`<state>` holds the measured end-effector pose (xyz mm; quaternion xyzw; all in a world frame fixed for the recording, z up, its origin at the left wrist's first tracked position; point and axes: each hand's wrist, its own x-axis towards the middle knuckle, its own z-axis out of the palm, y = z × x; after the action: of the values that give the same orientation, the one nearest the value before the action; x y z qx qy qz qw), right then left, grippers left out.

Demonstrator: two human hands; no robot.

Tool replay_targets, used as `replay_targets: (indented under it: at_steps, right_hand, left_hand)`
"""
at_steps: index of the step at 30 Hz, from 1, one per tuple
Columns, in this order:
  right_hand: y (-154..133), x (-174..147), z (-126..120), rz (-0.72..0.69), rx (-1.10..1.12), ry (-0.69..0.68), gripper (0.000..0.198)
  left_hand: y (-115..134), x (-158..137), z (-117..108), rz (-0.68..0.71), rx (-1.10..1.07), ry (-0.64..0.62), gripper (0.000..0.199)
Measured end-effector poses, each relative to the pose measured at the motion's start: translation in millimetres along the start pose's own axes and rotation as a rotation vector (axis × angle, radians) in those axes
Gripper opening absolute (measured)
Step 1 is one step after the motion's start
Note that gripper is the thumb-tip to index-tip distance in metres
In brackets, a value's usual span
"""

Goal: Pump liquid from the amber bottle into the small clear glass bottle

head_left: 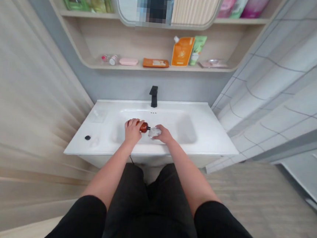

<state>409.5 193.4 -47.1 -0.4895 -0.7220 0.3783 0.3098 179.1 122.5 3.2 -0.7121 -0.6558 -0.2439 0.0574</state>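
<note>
At the bottom of the frame, dark sleeves (pixel 85 220) and dark trousers (pixel 131 179) fill the foreground, with floor (pixel 251 197) at lower right. The forearms reach up over the front edge of a white desk (pixel 217 142) to its sunken sink (pixel 187 127), mid-frame. There the left hand (pixel 133 130) has its grip closed round a brown bottle (pixel 143 127), which lies tipped over with its dark neck toward the right of the frame; the fingers hide much of it. The right hand (pixel 164 134) has its grip closed on a clear container (pixel 154 133) at that neck; whether the two touch, I cannot tell. Both are over the sink.

On the desk's left part sit a black disc (pixel 87 137) and, farther back, a clear flat thing (pixel 99 116). A black tap (pixel 154 96) stands straight behind the hands, at the sink's rear. A curtain (pixel 19 84) borders the left of the frame, white tiles (pixel 262 72) the right.

Above, a shelf (pixel 129 68) carries small jars (pixel 113 60), a pink box (pixel 128 61), an orange pack (pixel 156 63), an orange pouch (pixel 182 51), a green tube (pixel 198 50) and a dish (pixel 213 63). A mirror (pixel 126 5) interrupts the upper row of packages, top centre.
</note>
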Motion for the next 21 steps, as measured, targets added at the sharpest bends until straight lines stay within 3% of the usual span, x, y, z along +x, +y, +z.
replay_targets:
  at_steps: [21]
  right_hand:
    - [5.5, 0.7, 2.1, -0.011, -0.010, 0.016, 0.078]
  left_hand:
    - [0.5, -0.5, 0.2, 0.015, -0.001, 0.019, 0.063]
